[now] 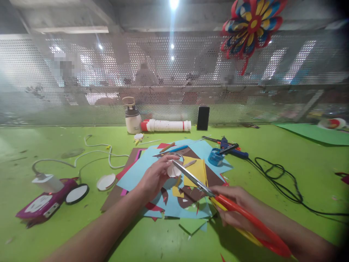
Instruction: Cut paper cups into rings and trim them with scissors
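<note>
One big green table (272,174) with a messy pile of coloured paper sheets (152,167) in the middle, light blue on top with brown, yellow and pink bits poking out, plus one white tube with a red cap (166,126), one white bottle (132,119), one black phone (203,118) standing up at the back and one blue glue gun (231,148) off to the right. The right hand (231,207) is wrapped around the handles of one pair of scissors (218,198), red and yellow grips, long metal blades pointing up-left. The left hand (155,176) pinches one small white round paper piece (174,169) above the pile, the blade tips right at its edge.
</note>
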Tool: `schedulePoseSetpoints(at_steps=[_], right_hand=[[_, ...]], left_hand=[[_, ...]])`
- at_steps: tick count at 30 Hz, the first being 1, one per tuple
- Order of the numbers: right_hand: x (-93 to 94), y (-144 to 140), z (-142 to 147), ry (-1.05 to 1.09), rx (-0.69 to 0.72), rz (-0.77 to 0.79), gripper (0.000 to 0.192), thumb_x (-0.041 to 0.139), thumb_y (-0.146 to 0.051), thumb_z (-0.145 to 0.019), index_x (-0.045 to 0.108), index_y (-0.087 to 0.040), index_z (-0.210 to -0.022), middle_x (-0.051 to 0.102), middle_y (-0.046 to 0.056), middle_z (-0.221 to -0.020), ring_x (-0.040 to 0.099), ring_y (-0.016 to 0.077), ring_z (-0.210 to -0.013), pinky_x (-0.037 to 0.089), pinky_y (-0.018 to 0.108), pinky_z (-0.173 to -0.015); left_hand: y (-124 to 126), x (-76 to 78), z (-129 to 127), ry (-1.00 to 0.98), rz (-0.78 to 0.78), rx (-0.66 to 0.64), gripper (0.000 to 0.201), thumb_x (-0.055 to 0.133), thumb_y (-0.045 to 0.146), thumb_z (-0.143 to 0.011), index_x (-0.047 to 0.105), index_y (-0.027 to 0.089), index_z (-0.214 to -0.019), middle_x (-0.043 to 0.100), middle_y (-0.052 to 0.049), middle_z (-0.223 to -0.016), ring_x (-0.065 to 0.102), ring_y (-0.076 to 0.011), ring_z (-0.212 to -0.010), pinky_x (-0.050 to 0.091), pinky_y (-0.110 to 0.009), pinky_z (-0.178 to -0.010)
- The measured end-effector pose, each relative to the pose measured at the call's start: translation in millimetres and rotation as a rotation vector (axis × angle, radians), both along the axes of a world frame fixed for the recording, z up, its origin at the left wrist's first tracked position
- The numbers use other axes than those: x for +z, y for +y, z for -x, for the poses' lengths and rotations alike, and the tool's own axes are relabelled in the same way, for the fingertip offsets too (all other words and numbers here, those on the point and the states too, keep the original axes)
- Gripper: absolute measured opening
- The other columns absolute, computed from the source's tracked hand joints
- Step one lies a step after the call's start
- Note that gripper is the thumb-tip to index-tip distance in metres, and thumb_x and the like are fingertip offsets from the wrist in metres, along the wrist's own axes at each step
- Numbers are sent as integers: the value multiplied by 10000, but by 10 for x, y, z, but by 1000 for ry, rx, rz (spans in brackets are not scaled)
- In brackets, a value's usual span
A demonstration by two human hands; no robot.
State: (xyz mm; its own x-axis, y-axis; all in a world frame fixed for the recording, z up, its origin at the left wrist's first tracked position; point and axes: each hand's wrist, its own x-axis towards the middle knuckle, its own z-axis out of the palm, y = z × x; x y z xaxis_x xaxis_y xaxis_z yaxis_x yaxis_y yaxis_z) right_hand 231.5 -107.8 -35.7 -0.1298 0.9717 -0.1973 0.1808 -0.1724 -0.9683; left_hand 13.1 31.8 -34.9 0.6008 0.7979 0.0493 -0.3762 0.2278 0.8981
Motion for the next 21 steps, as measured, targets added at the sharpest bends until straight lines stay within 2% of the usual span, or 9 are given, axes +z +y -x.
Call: schedulePoseSetpoints(at_steps=[5,10,16,21], right_hand=[[28,-21,-21,-64,39,-1,334,718,-238,-735,712,-173,-1063,388,-100,-536,350,76,-461,354,216,-471],[164,-50,26,-110,71,1,336,623,-228,-767,696,-154,-1087,368,-98,-536,361,84,-472,350,213,-478],[372,-102,79,-239,51,25,303,600,-117,-730,706,-172,-1009,484,-73,-582,483,87,-498,398,199,-513],[428,-119,88,-271,73,36,297,568,-97,-776,702,-190,-1025,413,-85,-586,377,71,-479,335,191,-489]], left_hand=[[-13,1,-1,21,-9,-5,219,614,279,-890,706,177,-1060,699,-101,-1075,640,-231,-939,501,-316,-772],[-26,24,-5,36,1,1,220,619,271,-868,703,179,-1049,699,-94,-1058,640,-226,-905,501,-321,-767],[-21,52,3,47,17,0,223,622,265,-843,716,179,-1026,702,-90,-1049,634,-230,-867,508,-343,-772],[-15,59,13,44,5,-4,229,621,266,-860,711,172,-1048,704,-93,-1092,629,-236,-929,494,-348,-835]])
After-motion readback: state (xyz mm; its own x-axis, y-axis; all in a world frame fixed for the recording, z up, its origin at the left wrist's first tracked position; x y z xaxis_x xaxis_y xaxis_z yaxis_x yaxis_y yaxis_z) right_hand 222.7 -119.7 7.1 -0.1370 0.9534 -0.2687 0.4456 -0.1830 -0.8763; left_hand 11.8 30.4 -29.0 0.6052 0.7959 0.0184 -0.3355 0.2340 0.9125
